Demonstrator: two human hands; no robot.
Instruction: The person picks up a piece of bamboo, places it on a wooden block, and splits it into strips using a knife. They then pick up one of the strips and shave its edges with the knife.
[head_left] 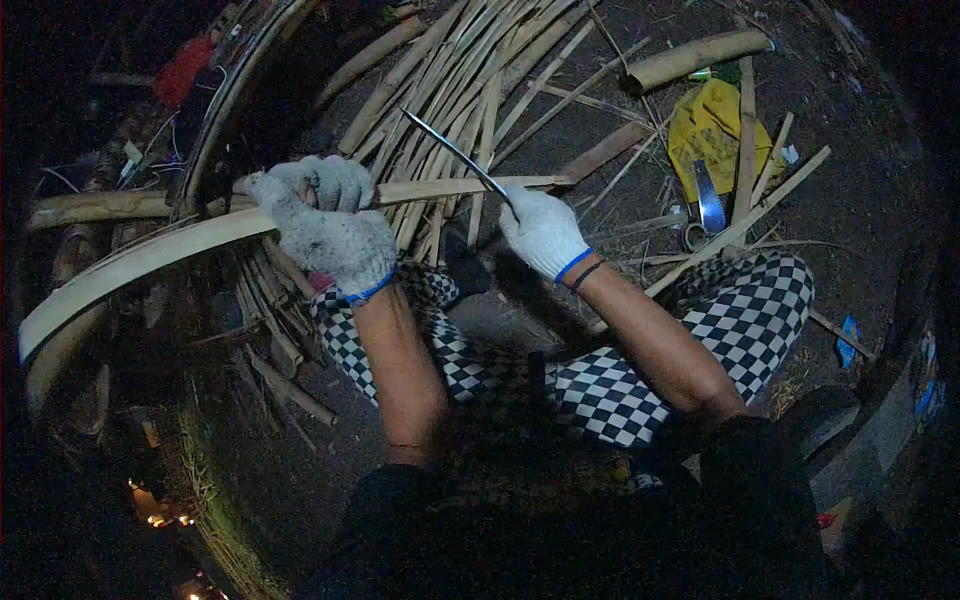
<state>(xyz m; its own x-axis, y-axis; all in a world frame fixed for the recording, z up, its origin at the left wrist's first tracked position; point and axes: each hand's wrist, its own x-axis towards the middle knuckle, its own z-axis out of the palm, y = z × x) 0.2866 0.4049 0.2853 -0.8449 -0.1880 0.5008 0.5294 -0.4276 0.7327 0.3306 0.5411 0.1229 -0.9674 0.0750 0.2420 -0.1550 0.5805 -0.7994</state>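
My left hand point(325, 225), in a grey-white knit glove with a blue cuff, is closed around a long bamboo strip point(150, 258). The strip curves down to the far left and runs out on the other side past my fingers toward the right. My right hand point(543, 233), in a whiter glove, is wrapped around the handle of a knife point(450, 147); the glove hides most of that handle. Its thin blade points up and left, crossing over the strip in this view. Both hands are above my crossed legs in checkered trousers point(680, 350).
A heap of split bamboo strips point(450, 90) lies ahead. To the right are a thick bamboo piece point(700, 58), a yellow cloth or bag point(705, 130), a shiny metal blade point(708, 195) and a roll of tape point(692, 237). Small flames point(160, 510) glow at lower left.
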